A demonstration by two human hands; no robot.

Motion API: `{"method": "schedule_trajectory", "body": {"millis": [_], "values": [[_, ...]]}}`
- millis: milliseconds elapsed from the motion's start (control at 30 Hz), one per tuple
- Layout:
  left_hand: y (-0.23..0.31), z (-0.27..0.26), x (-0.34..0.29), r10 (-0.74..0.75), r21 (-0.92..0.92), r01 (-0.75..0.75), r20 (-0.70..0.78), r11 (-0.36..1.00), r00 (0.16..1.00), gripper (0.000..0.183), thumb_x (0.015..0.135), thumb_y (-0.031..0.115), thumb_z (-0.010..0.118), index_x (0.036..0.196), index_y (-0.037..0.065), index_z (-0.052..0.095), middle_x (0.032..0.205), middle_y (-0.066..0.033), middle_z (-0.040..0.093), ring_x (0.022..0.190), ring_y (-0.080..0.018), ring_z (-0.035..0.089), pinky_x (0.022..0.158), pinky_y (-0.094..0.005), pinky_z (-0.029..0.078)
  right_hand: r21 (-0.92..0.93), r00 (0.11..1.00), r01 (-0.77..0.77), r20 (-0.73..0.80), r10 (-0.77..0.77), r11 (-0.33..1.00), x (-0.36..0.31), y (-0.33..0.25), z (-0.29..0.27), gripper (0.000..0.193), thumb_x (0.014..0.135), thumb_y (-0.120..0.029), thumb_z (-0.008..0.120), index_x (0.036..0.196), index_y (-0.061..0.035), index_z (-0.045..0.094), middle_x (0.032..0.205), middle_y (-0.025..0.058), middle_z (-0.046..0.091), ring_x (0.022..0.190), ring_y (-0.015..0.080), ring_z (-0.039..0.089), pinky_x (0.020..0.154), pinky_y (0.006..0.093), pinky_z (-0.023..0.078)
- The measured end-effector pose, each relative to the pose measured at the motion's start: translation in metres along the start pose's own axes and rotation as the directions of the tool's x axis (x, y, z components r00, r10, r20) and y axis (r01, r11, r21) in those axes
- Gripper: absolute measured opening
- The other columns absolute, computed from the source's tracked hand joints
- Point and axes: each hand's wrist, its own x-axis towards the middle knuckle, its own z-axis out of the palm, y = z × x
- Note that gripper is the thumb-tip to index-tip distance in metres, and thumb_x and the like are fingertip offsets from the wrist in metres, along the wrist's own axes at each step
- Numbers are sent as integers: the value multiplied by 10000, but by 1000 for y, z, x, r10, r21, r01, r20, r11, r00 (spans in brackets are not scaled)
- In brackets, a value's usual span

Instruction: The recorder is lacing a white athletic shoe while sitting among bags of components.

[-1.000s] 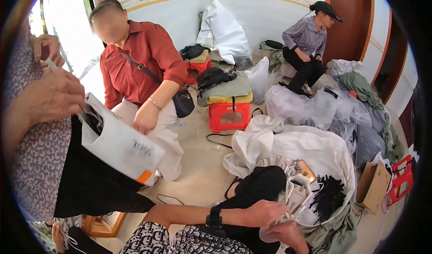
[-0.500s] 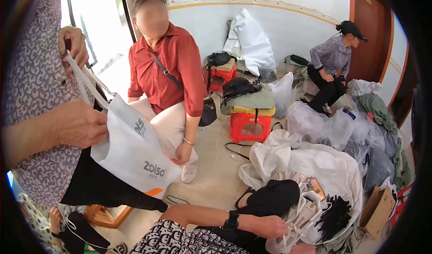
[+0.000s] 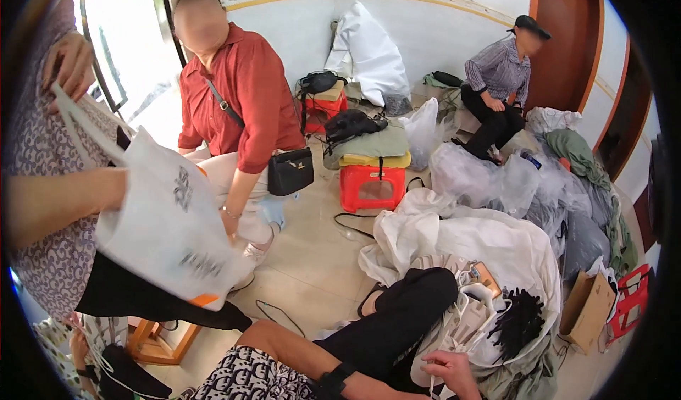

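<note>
My right hand (image 3: 452, 373) comes up from the lower edge, its thumb and fingers pinched on a thin white strap (image 3: 432, 386). My left hand (image 3: 379, 390) lies along the lower edge below a black wristband; its fingers are cut off from view. Just beyond my right hand is a loose pile of pale straps (image 3: 464, 322) on white cloth (image 3: 489, 247). Next to the pile are a bundle of black cords (image 3: 520, 325) and a flat orange-brown object (image 3: 486, 278). On the left, a standing person in patterned clothes holds a white tote bag (image 3: 159, 215) by its handles.
A person in a red shirt (image 3: 241, 102) sits beyond the tote. Red plastic stools (image 3: 372, 191) stand mid-room. Clear and grey plastic bags (image 3: 525, 187) pile up at right, with an open cardboard box (image 3: 587, 311). Another person (image 3: 496, 81) sits by the brown door.
My left hand has left the pale straps and dropped to the lower edge. My right hand has risen further into view. The scene has shifted left, and the tote bag has swung left.
</note>
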Motion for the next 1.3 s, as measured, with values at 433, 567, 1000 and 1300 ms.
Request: {"method": "schedule_trajectory", "body": {"millis": [433, 567, 1000, 1300], "values": [[-16, -26, -14, -168, -182, 172, 39, 968, 985, 156, 714, 136, 598, 776, 5, 540, 679, -66, 528, 564, -212, 546, 492, -316, 456, -138, 819, 567, 198, -538, 812, -18, -8, 11, 65, 661, -100, 608, 718, -69, 610, 617, 88, 581, 582, 252, 594, 515, 346, 465], [-45, -47, -31, -538, -253, 521, 1, 815, 843, 138, 783, 105, 606, 884, 13, 595, 767, -93, 600, 600, -233, 596, 525, -315, 497, -190, 817, 574, 203, -540, 796, -28, 5, 10, 77, 630, -69, 604, 704, -52, 615, 586, 92, 563, 541, 255, 575, 503, 341, 457], [-110, -39, -73, -422, 301, 339, 275, 891, 864, 143, 682, 56, 541, 820, 31, 517, 768, -75, 507, 682, -221, 519, 615, -319, 427, 31, 808, 562, 197, -556, 827, -15, -7, 1, 117, 673, -39, 635, 790, -37, 643, 594, 69, 564, 533, 225, 566, 501, 310, 451], [-92, -76, -86, -561, 282, 512, 127, 811, 818, 113, 698, 27, 578, 790, 15, 513, 640, -91, 484, 598, -240, 541, 532, -330, 436, 116, 889, 444, 67, -453, 888, -9, -3, -3, 92, 712, -65, 641, 800, -35, 647, 664, 57, 611, 571, 205, 588, 529, 293, 463]]}}
